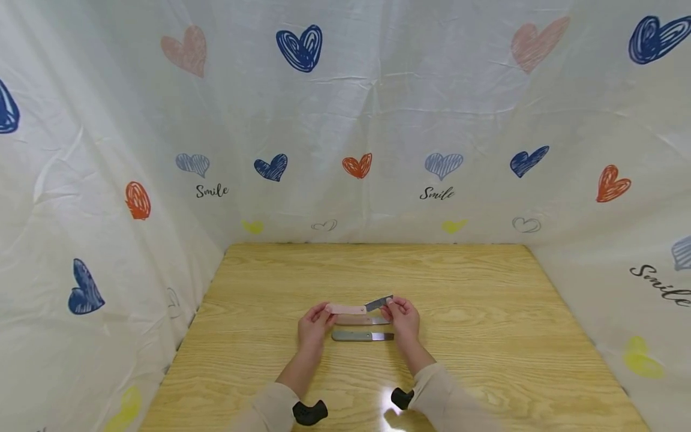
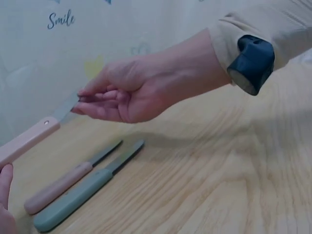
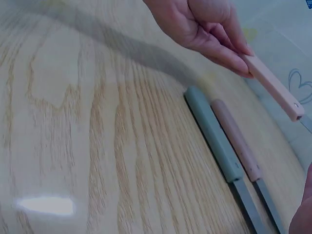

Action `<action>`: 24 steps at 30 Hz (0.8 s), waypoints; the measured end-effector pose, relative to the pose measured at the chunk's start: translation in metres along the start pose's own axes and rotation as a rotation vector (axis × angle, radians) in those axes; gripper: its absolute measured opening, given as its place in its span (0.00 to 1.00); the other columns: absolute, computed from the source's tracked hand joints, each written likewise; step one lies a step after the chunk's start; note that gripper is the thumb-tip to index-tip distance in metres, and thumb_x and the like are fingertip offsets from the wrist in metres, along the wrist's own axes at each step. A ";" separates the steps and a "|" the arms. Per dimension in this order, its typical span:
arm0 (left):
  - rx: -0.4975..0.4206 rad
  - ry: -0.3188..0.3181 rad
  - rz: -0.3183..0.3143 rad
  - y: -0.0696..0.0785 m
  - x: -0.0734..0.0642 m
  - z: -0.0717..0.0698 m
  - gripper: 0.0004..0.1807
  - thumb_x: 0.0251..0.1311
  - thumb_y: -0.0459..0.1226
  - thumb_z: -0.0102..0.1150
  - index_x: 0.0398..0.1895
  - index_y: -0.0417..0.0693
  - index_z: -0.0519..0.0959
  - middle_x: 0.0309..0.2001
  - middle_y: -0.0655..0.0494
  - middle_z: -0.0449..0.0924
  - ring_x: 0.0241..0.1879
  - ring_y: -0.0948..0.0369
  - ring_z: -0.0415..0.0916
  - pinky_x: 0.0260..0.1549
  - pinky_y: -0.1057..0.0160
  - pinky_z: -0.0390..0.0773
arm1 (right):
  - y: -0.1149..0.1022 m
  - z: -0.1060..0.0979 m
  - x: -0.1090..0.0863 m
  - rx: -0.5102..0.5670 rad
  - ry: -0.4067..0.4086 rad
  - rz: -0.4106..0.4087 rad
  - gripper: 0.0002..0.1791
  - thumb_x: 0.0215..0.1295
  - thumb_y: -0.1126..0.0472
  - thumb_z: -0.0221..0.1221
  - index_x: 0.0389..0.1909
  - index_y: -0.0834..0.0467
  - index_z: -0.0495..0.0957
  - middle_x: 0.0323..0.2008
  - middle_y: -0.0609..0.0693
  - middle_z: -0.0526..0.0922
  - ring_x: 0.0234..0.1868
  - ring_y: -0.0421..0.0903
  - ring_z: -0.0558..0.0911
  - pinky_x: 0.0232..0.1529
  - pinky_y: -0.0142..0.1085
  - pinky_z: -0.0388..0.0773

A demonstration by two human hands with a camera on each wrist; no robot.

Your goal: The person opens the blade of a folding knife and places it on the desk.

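Observation:
Both hands hold a light pink folding knife (image 1: pixel 348 309) just above the table, its blade angled up from the handle at the pivot. At the handle's end, my left hand (image 1: pixel 314 327) pinches it between thumb and fingers. My right hand (image 1: pixel 405 321) pinches the blade (image 2: pixel 67 108) near its tip. Below lie two more knives side by side with blades out: a dusty pink knife (image 3: pixel 236 139), partly covered by the held one in the head view, and a grey-green knife (image 1: pixel 352 336) nearer to me. Only an edge of the left hand shows in the left wrist view.
The knives lie on a light wood-grain table (image 1: pixel 259 282). Behind it and at both sides hangs a white curtain (image 1: pixel 399 120) printed with hearts and "Smile". Each wrist wears a black camera (image 1: pixel 310 413). A bright reflection shows near the table's front.

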State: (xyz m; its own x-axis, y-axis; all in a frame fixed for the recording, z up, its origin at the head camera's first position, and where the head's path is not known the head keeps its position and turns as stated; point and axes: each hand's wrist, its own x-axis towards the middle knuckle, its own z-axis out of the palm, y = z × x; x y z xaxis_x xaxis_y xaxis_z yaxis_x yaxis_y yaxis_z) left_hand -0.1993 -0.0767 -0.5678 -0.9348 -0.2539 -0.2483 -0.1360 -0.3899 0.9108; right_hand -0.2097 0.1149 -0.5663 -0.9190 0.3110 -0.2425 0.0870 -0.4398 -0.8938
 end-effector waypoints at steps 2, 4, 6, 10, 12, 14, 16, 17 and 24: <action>-0.040 0.047 -0.012 -0.002 -0.001 0.002 0.16 0.64 0.27 0.55 0.52 0.21 0.72 0.31 0.55 0.77 0.31 0.67 0.79 0.38 0.69 0.86 | 0.003 0.004 -0.005 0.050 0.041 0.008 0.03 0.65 0.70 0.58 0.36 0.67 0.75 0.22 0.44 0.80 0.24 0.37 0.83 0.30 0.27 0.85; -0.079 0.087 -0.021 -0.004 -0.002 0.005 0.16 0.65 0.27 0.55 0.52 0.21 0.71 0.31 0.54 0.77 0.30 0.67 0.79 0.37 0.70 0.86 | 0.004 0.006 -0.009 0.102 0.062 0.017 0.03 0.66 0.71 0.57 0.32 0.62 0.75 0.22 0.44 0.80 0.25 0.37 0.83 0.30 0.27 0.85; -0.117 0.117 -0.020 -0.005 -0.002 0.006 0.16 0.65 0.26 0.54 0.51 0.21 0.71 0.31 0.54 0.76 0.30 0.67 0.79 0.36 0.71 0.85 | 0.004 0.009 -0.012 0.140 0.058 0.025 0.07 0.66 0.72 0.56 0.30 0.58 0.74 0.23 0.44 0.81 0.25 0.37 0.84 0.31 0.27 0.85; -0.178 0.107 0.035 -0.006 -0.004 0.004 0.14 0.63 0.28 0.58 0.47 0.23 0.75 0.31 0.52 0.78 0.30 0.65 0.79 0.35 0.71 0.85 | 0.001 0.007 -0.013 0.151 0.033 0.050 0.09 0.66 0.73 0.55 0.29 0.57 0.74 0.23 0.45 0.82 0.26 0.38 0.85 0.33 0.28 0.86; -0.181 0.085 0.052 -0.005 -0.005 0.004 0.13 0.61 0.28 0.60 0.45 0.25 0.76 0.31 0.52 0.78 0.31 0.65 0.80 0.35 0.70 0.86 | -0.001 0.002 -0.011 0.137 0.013 0.047 0.07 0.65 0.74 0.56 0.32 0.59 0.74 0.23 0.45 0.82 0.26 0.38 0.85 0.33 0.28 0.86; -0.166 0.054 0.054 -0.005 -0.005 0.004 0.14 0.60 0.29 0.61 0.46 0.25 0.77 0.32 0.50 0.80 0.31 0.64 0.80 0.36 0.69 0.86 | -0.004 -0.006 -0.006 0.107 -0.007 0.043 0.07 0.64 0.75 0.56 0.37 0.62 0.72 0.23 0.44 0.82 0.26 0.38 0.85 0.32 0.28 0.85; -0.124 0.023 0.032 -0.004 -0.003 0.005 0.15 0.61 0.28 0.60 0.48 0.24 0.76 0.34 0.49 0.81 0.33 0.64 0.81 0.39 0.67 0.86 | -0.007 -0.016 0.000 0.055 -0.033 0.038 0.11 0.63 0.76 0.56 0.44 0.65 0.69 0.23 0.43 0.83 0.26 0.37 0.84 0.32 0.27 0.85; -0.079 0.030 -0.010 -0.002 -0.002 0.006 0.17 0.63 0.28 0.58 0.51 0.23 0.74 0.36 0.49 0.81 0.33 0.64 0.81 0.40 0.66 0.86 | -0.009 -0.020 0.003 0.022 -0.044 0.034 0.14 0.63 0.76 0.56 0.48 0.66 0.68 0.23 0.42 0.82 0.26 0.36 0.84 0.32 0.26 0.84; 0.131 -0.014 -0.074 0.003 0.013 0.011 0.18 0.61 0.30 0.62 0.51 0.26 0.77 0.42 0.41 0.84 0.35 0.61 0.85 0.42 0.65 0.86 | -0.018 -0.035 0.026 -0.267 -0.098 0.011 0.27 0.61 0.74 0.61 0.58 0.71 0.62 0.23 0.43 0.83 0.27 0.37 0.85 0.38 0.32 0.86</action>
State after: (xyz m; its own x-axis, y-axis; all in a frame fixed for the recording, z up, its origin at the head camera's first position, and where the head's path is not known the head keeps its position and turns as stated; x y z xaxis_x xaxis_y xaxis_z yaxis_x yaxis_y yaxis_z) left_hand -0.2156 -0.0718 -0.5645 -0.9250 -0.2157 -0.3128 -0.2459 -0.2878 0.9256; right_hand -0.2212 0.1604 -0.5701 -0.9490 0.2190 -0.2267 0.1834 -0.2010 -0.9623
